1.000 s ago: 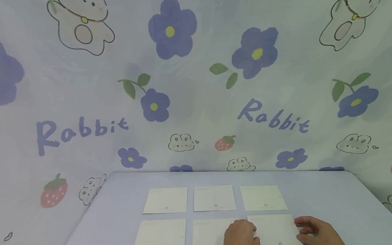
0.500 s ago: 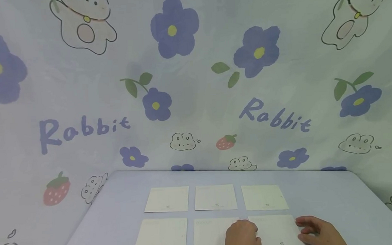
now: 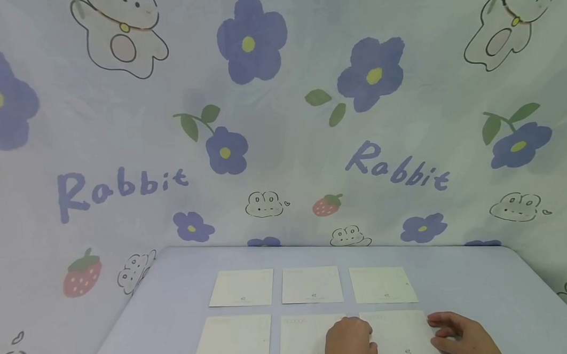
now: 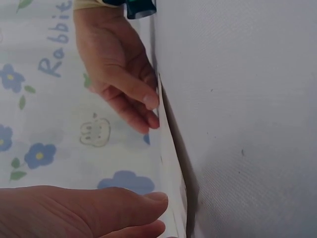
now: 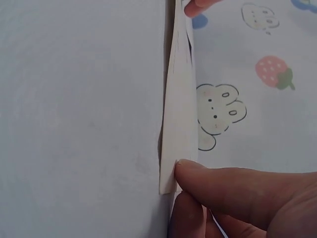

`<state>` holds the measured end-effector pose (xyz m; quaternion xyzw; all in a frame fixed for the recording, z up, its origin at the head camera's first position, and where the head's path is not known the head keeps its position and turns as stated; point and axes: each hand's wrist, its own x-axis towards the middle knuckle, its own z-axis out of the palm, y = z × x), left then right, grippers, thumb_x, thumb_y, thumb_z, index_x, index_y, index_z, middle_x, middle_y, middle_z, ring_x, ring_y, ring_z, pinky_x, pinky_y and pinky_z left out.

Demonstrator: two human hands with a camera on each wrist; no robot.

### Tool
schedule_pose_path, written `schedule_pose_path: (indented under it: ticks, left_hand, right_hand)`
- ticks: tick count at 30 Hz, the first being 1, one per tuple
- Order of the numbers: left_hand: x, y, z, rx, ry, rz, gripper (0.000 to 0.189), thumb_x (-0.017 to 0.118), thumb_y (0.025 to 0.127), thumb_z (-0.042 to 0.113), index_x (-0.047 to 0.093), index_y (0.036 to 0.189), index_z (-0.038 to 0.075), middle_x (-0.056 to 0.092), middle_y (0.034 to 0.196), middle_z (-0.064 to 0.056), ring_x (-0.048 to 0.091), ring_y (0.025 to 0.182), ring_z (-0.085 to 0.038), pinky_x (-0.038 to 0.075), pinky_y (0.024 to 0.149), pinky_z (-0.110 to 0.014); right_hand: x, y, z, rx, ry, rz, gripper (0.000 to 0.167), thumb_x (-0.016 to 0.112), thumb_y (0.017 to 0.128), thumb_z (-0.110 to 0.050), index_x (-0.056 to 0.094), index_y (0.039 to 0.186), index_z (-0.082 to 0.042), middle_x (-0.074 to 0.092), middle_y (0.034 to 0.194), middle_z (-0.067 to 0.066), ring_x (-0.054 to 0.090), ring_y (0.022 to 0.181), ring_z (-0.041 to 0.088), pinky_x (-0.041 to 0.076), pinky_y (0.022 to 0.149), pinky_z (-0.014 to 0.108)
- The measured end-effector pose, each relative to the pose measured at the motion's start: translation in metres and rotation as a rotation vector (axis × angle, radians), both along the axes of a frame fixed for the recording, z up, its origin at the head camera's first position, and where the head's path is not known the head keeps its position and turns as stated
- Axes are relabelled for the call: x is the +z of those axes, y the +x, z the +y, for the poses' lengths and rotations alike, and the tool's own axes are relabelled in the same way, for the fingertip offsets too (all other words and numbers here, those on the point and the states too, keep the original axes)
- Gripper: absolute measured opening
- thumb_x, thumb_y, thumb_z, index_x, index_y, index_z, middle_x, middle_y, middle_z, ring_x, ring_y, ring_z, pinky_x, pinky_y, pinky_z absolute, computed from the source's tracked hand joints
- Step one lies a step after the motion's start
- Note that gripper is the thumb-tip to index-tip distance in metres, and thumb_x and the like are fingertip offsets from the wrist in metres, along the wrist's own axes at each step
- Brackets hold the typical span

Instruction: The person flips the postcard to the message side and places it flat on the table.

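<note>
The front right postcard lies face-up between my two hands, a pale sheet with a small mark near its lower edge. My left hand holds its left edge with curled fingers and overlaps the right part of the front middle postcard. At the opposite edge, my right hand pinches the card between thumb and index finger. In the right wrist view, the thumb presses close to the end of the postcard. A narrow dark shadow runs along the card's near edge in both wrist views.
Three more postcards form a back row: left, middle and right. Another postcard lies at the front left. They rest on a pale table. Behind it hangs a cloth printed with rabbits, flowers and strawberries.
The head view has shifted very slightly. Both hands keep the same places at the front right postcard's edges, and the cards stay in their rows.
</note>
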<state>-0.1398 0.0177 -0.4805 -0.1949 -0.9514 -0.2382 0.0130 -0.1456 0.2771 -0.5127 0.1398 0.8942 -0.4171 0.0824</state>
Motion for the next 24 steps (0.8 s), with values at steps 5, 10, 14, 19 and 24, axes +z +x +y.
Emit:
schedule_pose_path:
  ticks: [5,10,14,19,24]
  left_hand:
    - [0.0,0.0,-0.001,-0.006,0.008,-0.007,0.011,0.084,0.076,0.017,0.08,0.084,0.011,0.073,0.076,0.005,0.067,0.068,-0.009,0.053,0.058,-0.024]
    - [0.0,-0.001,-0.002,-0.018,0.024,-0.01,0.012,0.084,0.076,0.018,0.081,0.085,0.012,0.074,0.078,0.006,0.067,0.068,-0.009,0.052,0.057,-0.024]
    - [0.001,-0.002,-0.003,-0.021,0.038,-0.026,0.012,0.084,0.078,0.02,0.081,0.088,0.013,0.074,0.08,0.006,0.068,0.07,-0.011,0.052,0.057,-0.025]
    - [0.005,-0.004,-0.006,-0.018,0.057,-0.033,0.012,0.083,0.08,0.022,0.08,0.089,0.015,0.074,0.084,0.007,0.069,0.075,-0.012,0.054,0.06,-0.028]
    - [0.014,-0.006,-0.016,-0.02,0.132,0.015,0.013,0.081,0.081,0.021,0.08,0.092,0.013,0.075,0.091,0.005,0.071,0.087,-0.014,0.057,0.068,-0.03]
  right_hand:
    - [-0.003,-0.001,0.0,-0.013,0.003,-0.007,0.057,0.088,0.074,-0.017,0.064,0.121,0.005,0.071,0.11,0.013,0.06,0.084,0.018,0.055,0.075,0.037]
    - [-0.005,-0.001,0.002,-0.026,-0.005,-0.005,0.057,0.087,0.074,-0.017,0.064,0.121,0.005,0.071,0.11,0.013,0.06,0.085,0.018,0.055,0.075,0.037]
    - [-0.005,0.0,0.003,-0.067,-0.057,0.003,0.058,0.087,0.075,-0.016,0.063,0.123,0.006,0.071,0.108,0.012,0.062,0.086,0.019,0.055,0.074,0.035]
    - [-0.003,0.0,0.002,-0.116,-0.12,0.011,0.058,0.087,0.074,-0.016,0.063,0.123,0.005,0.072,0.106,0.01,0.065,0.088,0.019,0.058,0.075,0.036]
    - [0.0,-0.001,-0.001,-0.129,-0.118,0.026,0.055,0.086,0.076,-0.017,0.064,0.121,0.006,0.073,0.105,0.012,0.067,0.089,0.021,0.059,0.076,0.037]
